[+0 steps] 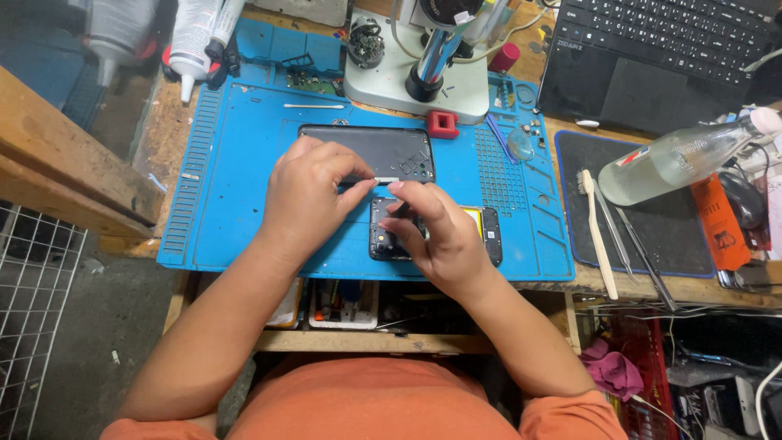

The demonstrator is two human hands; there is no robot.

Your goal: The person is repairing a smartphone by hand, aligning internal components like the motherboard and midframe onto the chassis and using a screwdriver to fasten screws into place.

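On the blue repair mat [244, 163] lies an opened black phone [489, 236], partly under my right hand [440, 236]. Behind it rests the phone's dark back cover [383, 147], inner side up. My left hand [309, 195] and my right hand meet above the phone, and their fingertips pinch a small pale strip [384, 180] between them. What the strip is made of I cannot tell.
A microscope stand [407, 81] sits at the mat's far edge with a small red block [442, 124] by it. To the right are a black mat [668, 236] with a toothbrush [597, 232] and tweezers [643, 253], a clear bottle [676, 159], and a laptop [660, 57]. White tubes [195, 41] stand at the far left.
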